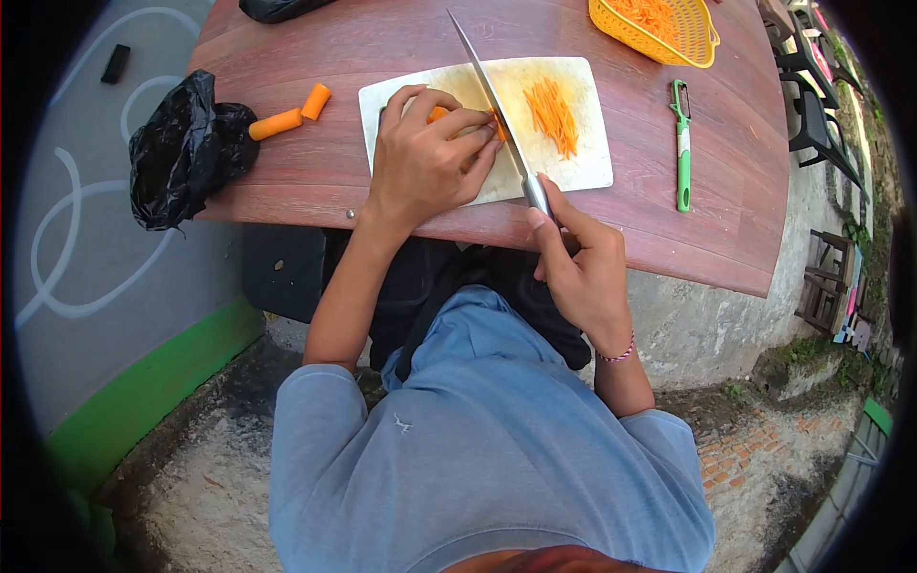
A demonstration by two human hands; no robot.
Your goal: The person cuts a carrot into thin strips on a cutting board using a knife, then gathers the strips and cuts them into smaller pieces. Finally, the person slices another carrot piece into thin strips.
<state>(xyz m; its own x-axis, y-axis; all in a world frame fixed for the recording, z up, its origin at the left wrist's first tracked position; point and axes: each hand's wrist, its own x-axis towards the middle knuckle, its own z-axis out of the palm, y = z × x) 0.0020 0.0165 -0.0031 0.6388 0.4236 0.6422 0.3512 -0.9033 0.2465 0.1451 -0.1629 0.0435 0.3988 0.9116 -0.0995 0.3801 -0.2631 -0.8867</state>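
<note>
On the white cutting board [583, 158], my left hand [428, 153] presses down with curled fingers on a carrot [437, 114], mostly hidden beneath them. My right hand [581, 263] is closed round the handle of a kitchen knife [495, 105]. The blade slants up and away across the board, right beside my left fingertips, with bits of orange carrot against it. To the right of the blade lies a pile of thin carrot strips [551, 116].
Two carrot pieces [277, 124] lie left of the board, next to a black plastic bag [191, 153] at the table edge. A green-handled peeler [683, 148] rests on the right. A yellow basket [659, 29] at the far right holds shredded carrot.
</note>
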